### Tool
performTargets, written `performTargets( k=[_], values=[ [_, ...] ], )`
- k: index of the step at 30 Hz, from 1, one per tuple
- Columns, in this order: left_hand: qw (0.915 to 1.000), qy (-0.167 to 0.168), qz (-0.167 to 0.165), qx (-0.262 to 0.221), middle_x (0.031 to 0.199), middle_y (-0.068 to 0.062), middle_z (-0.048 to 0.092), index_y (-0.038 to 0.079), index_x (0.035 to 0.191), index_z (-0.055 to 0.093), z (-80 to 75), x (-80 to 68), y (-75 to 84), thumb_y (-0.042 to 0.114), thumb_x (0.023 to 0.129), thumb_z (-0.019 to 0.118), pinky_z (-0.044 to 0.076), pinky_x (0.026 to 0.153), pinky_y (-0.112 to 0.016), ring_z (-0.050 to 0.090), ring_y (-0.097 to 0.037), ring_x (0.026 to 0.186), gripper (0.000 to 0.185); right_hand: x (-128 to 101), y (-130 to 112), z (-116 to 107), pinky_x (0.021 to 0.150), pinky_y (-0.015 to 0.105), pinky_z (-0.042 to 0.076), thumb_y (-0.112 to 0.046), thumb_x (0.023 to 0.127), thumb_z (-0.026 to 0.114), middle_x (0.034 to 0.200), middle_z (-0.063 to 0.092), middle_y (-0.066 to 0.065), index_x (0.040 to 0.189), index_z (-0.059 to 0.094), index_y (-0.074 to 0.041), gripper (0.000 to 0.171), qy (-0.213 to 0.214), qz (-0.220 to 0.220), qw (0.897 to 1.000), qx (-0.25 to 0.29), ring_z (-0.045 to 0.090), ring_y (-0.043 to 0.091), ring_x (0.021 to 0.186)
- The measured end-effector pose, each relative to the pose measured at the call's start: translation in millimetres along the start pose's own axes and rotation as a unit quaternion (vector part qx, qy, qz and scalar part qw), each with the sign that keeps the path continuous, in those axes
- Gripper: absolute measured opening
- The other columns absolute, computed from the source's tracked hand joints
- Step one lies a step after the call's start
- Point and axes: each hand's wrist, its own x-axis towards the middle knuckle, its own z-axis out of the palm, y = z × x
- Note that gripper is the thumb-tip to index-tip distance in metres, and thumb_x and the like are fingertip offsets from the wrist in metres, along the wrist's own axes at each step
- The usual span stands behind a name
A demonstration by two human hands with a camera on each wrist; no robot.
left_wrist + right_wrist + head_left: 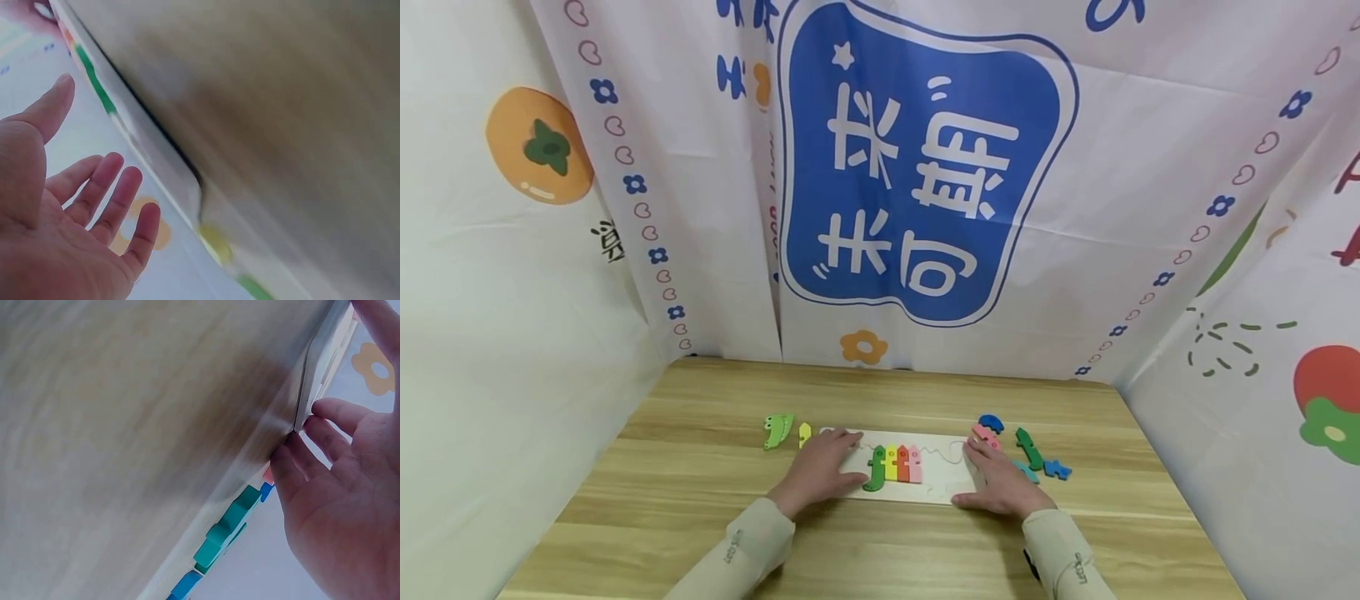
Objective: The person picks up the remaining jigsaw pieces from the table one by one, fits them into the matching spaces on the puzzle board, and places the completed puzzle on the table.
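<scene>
- Left hand (823,467): over the board's left end, fingers and thumb spread wide, nothing gripped; exact fingertip contact can't be told.
- Right hand (1003,482): at the board's right end, thumb well apart from fingers, pose wide; fingertips at the edge in the right wrist view, no piece held.
- White board (940,471): flat on the table between both hands, curved outline drawn on it.
- On the board: long green piece (876,471), yellow piece (891,464), red piece (903,464), pink piece (915,464), side by side in a row.
- Step in hand reads as steadying or squaring the board. Best done with light, even pressure from both ends, board kept flat; a one-sided push would likely twist it.
- Keep thumbs off the row; a knock could unseat pieces.
- Right fingers should mind the loose pink piece (987,437) and dark blue piece (991,423) just beside them.
- Further right: dark green piece (1028,448), blue piece (1057,470).
- Left of board: crocodile head (777,431), small yellow piece (805,434).
- All on the wooden table (655,492).
</scene>
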Motion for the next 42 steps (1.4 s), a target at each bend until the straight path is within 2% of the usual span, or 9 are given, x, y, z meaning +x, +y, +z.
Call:
performTargets(
  k=[3, 8, 15, 18, 21, 25, 30, 38, 42],
  values=[
    [0.9996, 0.020, -0.021, -0.007, 0.141, -0.017, 0.063, 0.008, 0.143, 0.061, -9.2, -3.1, -12.8, 0.042, 0.088, 0.083, 0.043, 0.111, -0.064, 0.057, -0.040, 0.133, 0.069, 0, 0, -1, 0.120, 0.063, 0.034, -0.062, 0.082, 0.080, 0.171, 0.027, 0.014, 0.161, 0.037, -0.008, 0.105, -0.001, -0.001, 1.000, -0.001, 0.030, 0.042, 0.155],
    [0.9966, 0.056, -0.057, -0.021, 0.137, -0.017, 0.064, 0.005, 0.143, 0.060, -23.9, -8.7, -40.5, 0.034, 0.087, 0.084, 0.045, 0.107, -0.065, 0.058, -0.041, 0.128, 0.068, 0, 0, -1, 0.120, 0.064, 0.034, -0.062, 0.082, 0.080, 0.171, 0.027, 0.015, 0.161, 0.037, -0.007, 0.105, 0.000, -0.001, 1.000, -0.002, 0.030, 0.042, 0.154],
    [0.9899, 0.106, -0.095, 0.000, 0.136, -0.024, 0.062, -0.001, 0.142, 0.058, -34.1, -14.0, -85.8, 0.032, 0.087, 0.083, 0.050, 0.100, -0.063, 0.060, -0.044, 0.120, 0.069, 1, 1, -1, 0.119, 0.064, 0.034, -0.062, 0.082, 0.080, 0.171, 0.027, 0.015, 0.161, 0.037, -0.007, 0.105, 0.000, -0.001, 1.000, -0.001, 0.030, 0.043, 0.154],
    [0.9866, 0.108, -0.122, 0.013, 0.139, -0.027, 0.060, -0.002, 0.143, 0.056, -36.5, -16.0, -99.6, 0.034, 0.088, 0.082, 0.049, 0.102, -0.064, 0.058, -0.047, 0.123, 0.071, 2, 1, 0, 0.119, 0.064, 0.034, -0.062, 0.082, 0.080, 0.171, 0.028, 0.015, 0.160, 0.037, -0.008, 0.105, 0.001, -0.003, 1.000, -0.002, 0.030, 0.043, 0.154],
    [0.9851, 0.092, -0.143, 0.029, 0.137, -0.029, 0.060, -0.004, 0.144, 0.055, -37.0, -18.5, -108.5, 0.036, 0.089, 0.080, 0.048, 0.102, -0.064, 0.057, -0.047, 0.123, 0.072, 2, 3, 2, 0.119, 0.064, 0.034, -0.063, 0.082, 0.079, 0.171, 0.027, 0.015, 0.161, 0.037, -0.008, 0.105, 0.000, -0.001, 1.000, -0.004, 0.031, 0.043, 0.154],
    [0.9842, 0.070, -0.158, 0.036, 0.136, -0.032, 0.059, -0.006, 0.143, 0.054, -37.5, -21.3, -113.0, 0.037, 0.090, 0.079, 0.049, 0.102, -0.063, 0.058, -0.048, 0.122, 0.072, 2, 4, 4, 0.119, 0.065, 0.035, -0.064, 0.082, 0.079, 0.171, 0.027, 0.015, 0.161, 0.037, -0.009, 0.105, 0.000, 0.000, 1.000, -0.002, 0.031, 0.043, 0.154],
    [0.9842, 0.060, -0.162, 0.040, 0.137, -0.032, 0.059, -0.006, 0.142, 0.055, -40.1, -20.6, -111.8, 0.037, 0.091, 0.078, 0.049, 0.102, -0.064, 0.058, -0.049, 0.123, 0.070, 3, 4, 4, 0.118, 0.065, 0.035, -0.063, 0.081, 0.080, 0.171, 0.027, 0.015, 0.160, 0.038, -0.008, 0.105, 0.004, -0.002, 1.000, 0.002, 0.032, 0.043, 0.153],
    [0.9842, 0.057, -0.160, 0.051, 0.132, -0.031, 0.061, -0.006, 0.139, 0.057, -40.3, -17.9, -107.4, 0.034, 0.091, 0.078, 0.051, 0.097, -0.064, 0.060, -0.048, 0.117, 0.066, 2, 2, 0, 0.119, 0.064, 0.035, -0.062, 0.083, 0.079, 0.170, 0.028, 0.015, 0.161, 0.037, -0.008, 0.104, 0.002, -0.007, 1.000, -0.005, 0.031, 0.043, 0.154],
    [0.9859, 0.068, -0.142, 0.056, 0.137, -0.027, 0.060, -0.002, 0.141, 0.057, -40.4, -15.7, -101.4, 0.032, 0.089, 0.080, 0.051, 0.098, -0.064, 0.059, -0.047, 0.120, 0.066, 1, 2, 0, 0.119, 0.064, 0.035, -0.062, 0.083, 0.080, 0.170, 0.028, 0.015, 0.161, 0.037, -0.007, 0.104, 0.004, -0.006, 1.000, -0.003, 0.031, 0.044, 0.153]
  ],
)
